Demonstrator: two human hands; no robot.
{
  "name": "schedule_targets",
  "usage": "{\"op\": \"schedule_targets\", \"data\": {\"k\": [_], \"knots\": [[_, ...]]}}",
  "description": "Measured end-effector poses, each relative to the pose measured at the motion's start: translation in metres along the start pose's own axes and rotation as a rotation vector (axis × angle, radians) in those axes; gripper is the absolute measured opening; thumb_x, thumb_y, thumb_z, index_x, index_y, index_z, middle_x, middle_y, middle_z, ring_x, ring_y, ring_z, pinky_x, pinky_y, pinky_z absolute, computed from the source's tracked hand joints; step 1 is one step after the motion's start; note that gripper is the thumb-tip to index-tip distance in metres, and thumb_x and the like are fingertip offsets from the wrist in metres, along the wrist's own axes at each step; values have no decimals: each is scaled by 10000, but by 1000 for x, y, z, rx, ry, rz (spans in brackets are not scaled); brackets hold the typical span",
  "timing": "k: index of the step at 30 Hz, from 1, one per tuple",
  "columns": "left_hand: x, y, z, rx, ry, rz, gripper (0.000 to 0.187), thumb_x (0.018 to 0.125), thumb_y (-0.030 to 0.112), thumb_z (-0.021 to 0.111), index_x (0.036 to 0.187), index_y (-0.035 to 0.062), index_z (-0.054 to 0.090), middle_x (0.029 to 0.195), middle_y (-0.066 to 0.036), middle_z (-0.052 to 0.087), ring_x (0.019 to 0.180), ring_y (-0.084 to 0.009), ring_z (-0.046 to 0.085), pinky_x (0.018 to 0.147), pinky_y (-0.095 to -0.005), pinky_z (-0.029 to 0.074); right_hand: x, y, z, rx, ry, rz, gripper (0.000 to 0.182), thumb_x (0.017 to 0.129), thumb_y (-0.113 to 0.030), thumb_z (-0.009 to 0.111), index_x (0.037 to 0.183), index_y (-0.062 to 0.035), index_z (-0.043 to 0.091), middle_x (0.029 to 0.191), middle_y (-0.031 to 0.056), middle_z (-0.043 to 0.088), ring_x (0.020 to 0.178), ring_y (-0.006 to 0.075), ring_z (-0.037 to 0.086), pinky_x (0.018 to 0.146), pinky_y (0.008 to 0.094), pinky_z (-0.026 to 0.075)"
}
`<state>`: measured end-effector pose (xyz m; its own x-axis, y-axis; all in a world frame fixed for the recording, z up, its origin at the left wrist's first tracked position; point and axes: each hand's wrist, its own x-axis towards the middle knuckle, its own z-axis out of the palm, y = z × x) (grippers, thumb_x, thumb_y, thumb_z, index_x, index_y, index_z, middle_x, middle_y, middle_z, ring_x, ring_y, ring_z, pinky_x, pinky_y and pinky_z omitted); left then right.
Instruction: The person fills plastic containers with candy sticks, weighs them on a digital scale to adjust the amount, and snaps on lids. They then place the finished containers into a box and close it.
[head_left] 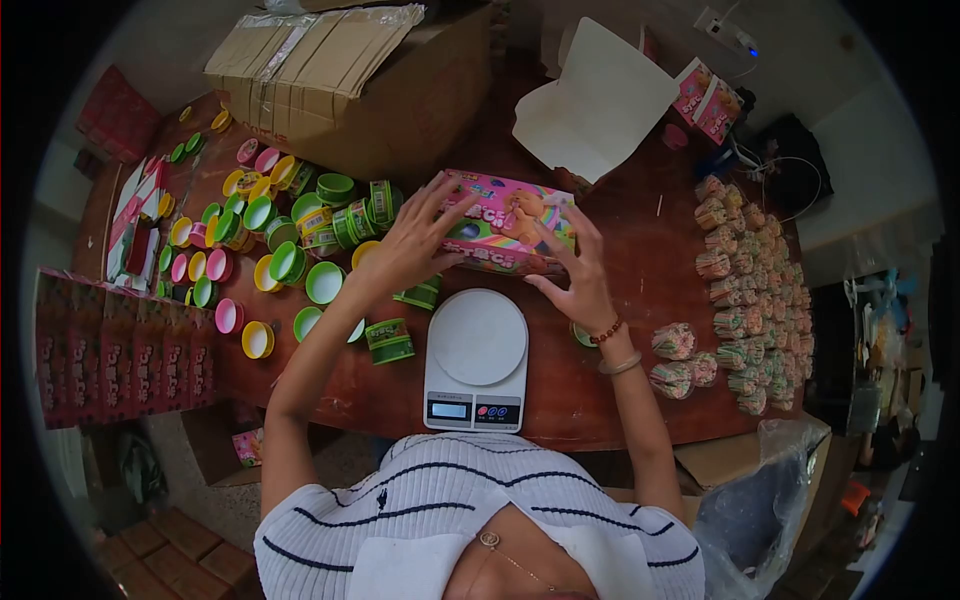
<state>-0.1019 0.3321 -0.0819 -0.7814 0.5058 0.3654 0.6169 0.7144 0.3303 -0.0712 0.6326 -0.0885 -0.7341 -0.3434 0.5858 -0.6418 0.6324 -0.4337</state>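
Note:
A pink printed cardboard box (505, 215) with cartoon pictures lies just beyond the white kitchen scale (478, 340). My left hand (425, 230) holds its left end, fingers over the top and thumb along the near side. At the right end my right hand (580, 270) grips the box, thumb on the near side and fingers by the far corner. The scale's round plate bears nothing, and its display is lit but too small to read. Close to my left forearm are several small round tubs, among them a green tub (325, 282).
A big brown carton (350, 90) stands at the back left, with an opened white box (600, 100) to its right. Many wrapped bundles (745, 300) fill the table's right side. Stacked pink boxes (120, 350) stand at the left edge. A plastic-lined carton (750, 490) is below right.

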Motion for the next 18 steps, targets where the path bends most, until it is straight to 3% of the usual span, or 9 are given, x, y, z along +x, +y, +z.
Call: {"op": "schedule_targets", "data": {"k": [2, 7, 10, 12, 13, 14, 15, 17, 18], "knots": [[2, 1, 11, 110, -97, 16, 932, 867, 181, 791, 1656, 236, 298, 1670, -218, 282, 1560, -466, 234, 1244, -594, 290, -2, 10, 13, -76, -175, -60, 731, 844, -151, 828, 1525, -192, 568, 1621, 133, 442, 1537, 370, 328, 1229, 528, 356], [-18, 6, 45, 353, -139, -106, 958, 898, 190, 771, 1682, 246, 224, 1688, -280, 182, 1524, -567, 236, 1203, -644, 331, -26, 1, 33, -178, -175, 7, 752, 860, -124, 811, 1553, -196, 528, 1655, 142, 382, 1537, 383, 321, 1235, 520, 349], [-14, 2, 34, 164, -104, -82, 963, 904, 202, 774, 1684, 268, 213, 1682, -336, 116, 1450, -572, 383, 1141, -608, 431, -22, -6, 27, -182, -164, 49, 824, 839, -83, 825, 1580, -205, 485, 1689, 167, 306, 1523, 408, 346, 1220, 512, 372], [-4, -5, 10, -369, -313, -248, 968, 875, 212, 812, 1668, 279, 261, 1673, -384, 1, 1348, -570, 505, 1076, -544, 510, -18, -4, 25, -246, -164, 34, 872, 819, -58, 842, 1592, -209, 465, 1710, 184, 253, 1507, 432, 376, 1201, 504, 403], [-9, -9, 21, -275, -97, -224, 990, 809, 146, 852, 1641, 265, 329, 1622, -395, 248, 1228, -524, 617, 1006, -486, 562, -18, -1, 30, -38, -90, 222, 917, 790, -39, 862, 1595, -204, 455, 1670, 213, 325, 1447, 438, 457, 1146, 485, 461], [-10, -11, 21, -269, -90, -221, 990, 809, 146, 852, 1641, 265, 329, 1622, -395, 248, 1228, -524, 617, 1006, -486, 562, -18, 5, 34, 172, -16, 405, 962, 760, -19, 883, 1598, -199, 445, 1629, 243, 397, 1387, 443, 538, 1092, 465, 519], [-7, -9, 20, -398, -116, -275, 993, 784, 103, 854, 1629, 251, 355, 1517, -365, 412, 1201, -500, 640, 982, -487, 571, -11, 11, 36, 310, -55, 398, 1041, 707, -4, 917, 1605, -188, 422, 1466, 255, 588, 1234, 420, 665, 970, 435, 594], [-4, -3, 19, -463, 12, -259, 982, 732, -1, 834, 1595, 222, 421, 1190, -258, 721, 1104, -440, 700, 915, -482, 594, -13, 12, 31, 271, -45, 404, 1021, 723, -15, 914, 1604, -173, 423, 1387, 243, 646, 1206, 379, 691, 954, 427, 597], [-6, 2, 16, -490, 59, -228, 966, 728, -7, 831, 1584, 217, 443, 1239, -249, 706, 1115, -438, 695, 911, -478, 596, -10, 5, 27, 243, -43, 417, 1002, 738, -26, 910, 1604, -158, 423, 1309, 231, 704, 1179, 337, 717, 938, 420, 601]]}}
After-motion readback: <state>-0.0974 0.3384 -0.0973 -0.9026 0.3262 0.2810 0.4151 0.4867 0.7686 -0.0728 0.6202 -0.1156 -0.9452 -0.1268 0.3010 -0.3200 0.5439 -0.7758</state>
